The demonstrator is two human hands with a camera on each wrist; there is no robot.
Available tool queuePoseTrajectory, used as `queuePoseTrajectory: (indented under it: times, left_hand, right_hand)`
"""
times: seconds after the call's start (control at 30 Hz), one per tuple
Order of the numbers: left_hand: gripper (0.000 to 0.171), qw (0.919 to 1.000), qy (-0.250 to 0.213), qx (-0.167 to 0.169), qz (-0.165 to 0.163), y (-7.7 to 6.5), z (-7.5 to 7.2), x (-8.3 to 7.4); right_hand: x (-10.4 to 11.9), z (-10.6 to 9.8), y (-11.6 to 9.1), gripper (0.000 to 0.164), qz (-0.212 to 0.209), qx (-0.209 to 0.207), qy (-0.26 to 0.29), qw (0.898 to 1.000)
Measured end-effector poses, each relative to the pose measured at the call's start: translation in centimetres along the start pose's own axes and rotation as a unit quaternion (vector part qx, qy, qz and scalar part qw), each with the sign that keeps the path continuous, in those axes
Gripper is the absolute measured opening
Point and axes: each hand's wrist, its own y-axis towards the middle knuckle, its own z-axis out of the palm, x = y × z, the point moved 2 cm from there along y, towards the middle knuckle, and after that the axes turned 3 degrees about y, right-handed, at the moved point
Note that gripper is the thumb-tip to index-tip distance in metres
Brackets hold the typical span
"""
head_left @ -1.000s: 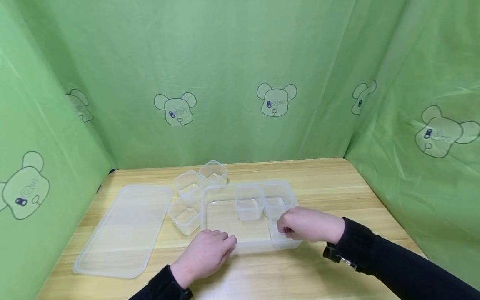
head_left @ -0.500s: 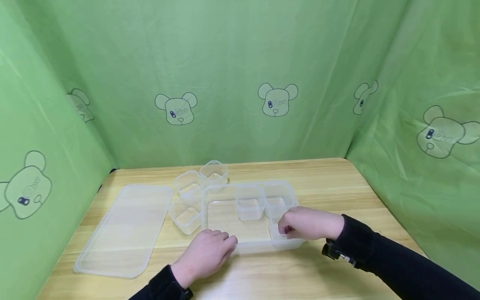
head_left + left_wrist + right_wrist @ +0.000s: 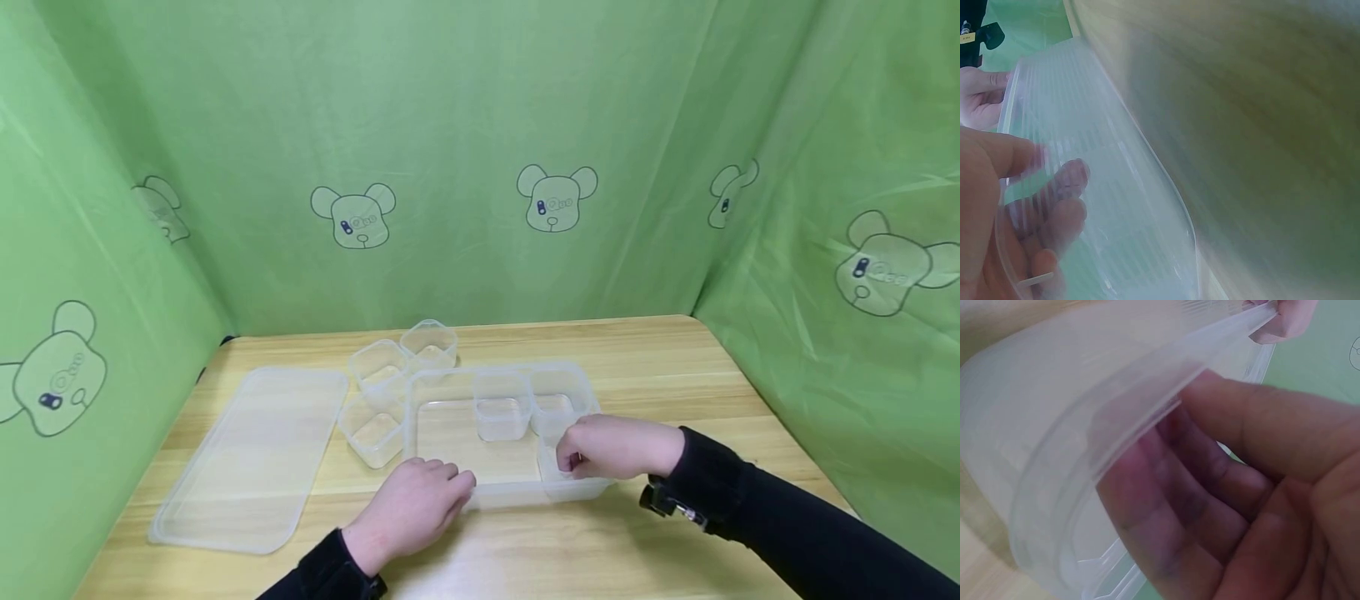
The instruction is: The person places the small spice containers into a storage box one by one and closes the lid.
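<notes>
A large clear plastic box (image 3: 510, 496) stands on the table in the head view. My left hand (image 3: 417, 504) grips its near wall: in the left wrist view the thumb is outside and the curled fingers show through the plastic. At the box's front right corner, my right hand (image 3: 618, 446) pinches the wall of a small clear container (image 3: 550, 468) inside the box; the hand hides part of it. Thumb and curled fingers meet around that rim in the right wrist view. Two more small containers, one (image 3: 500, 427) mid-back and another (image 3: 558, 387) at the back right, sit in the box.
Left of the box, three small clear containers cluster: a near one (image 3: 375, 435), a middle one (image 3: 378, 365) and a far one (image 3: 429, 343). A flat clear lid (image 3: 251, 467) lies further left on the wooden table (image 3: 675, 358). Green curtains (image 3: 450, 100) enclose the sides and back.
</notes>
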Motion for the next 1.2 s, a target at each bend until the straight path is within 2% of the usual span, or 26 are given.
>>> queuePoseTrajectory:
  times: [0.27, 0.57, 0.9, 1.07, 1.2]
  left_hand:
    - [0.013, 1.0, 0.001, 0.007, -0.001, -0.1, 0.1, 0.0]
    - [0.013, 1.0, 0.004, 0.007, -0.002, -0.1, -0.1, 0.0]
    - [0.013, 0.9999, 0.008, 0.007, -0.002, 0.0, -0.1, 0.0]
    - [0.013, 1.0, 0.007, 0.005, -0.002, 0.0, -0.2, 0.0]
    - [0.013, 1.0, 0.008, 0.004, -0.002, 0.0, -0.2, 0.0]
  right_hand:
    - [0.0, 0.1, 0.0, 0.015, 0.002, 0.015, 0.019, 1.0]
    - [-0.3, 0.2, -0.1, 0.01, 0.012, 0.007, 0.004, 1.0]
    - [-0.4, -0.3, -0.4, 0.008, 0.03, -0.001, 0.023, 0.999]
    - [-0.4, -1.0, -0.6, 0.008, 0.013, -0.036, 0.026, 0.999]
    - [-0.6, -1.6, -0.7, 0.012, 0.003, -0.095, 0.01, 0.995]
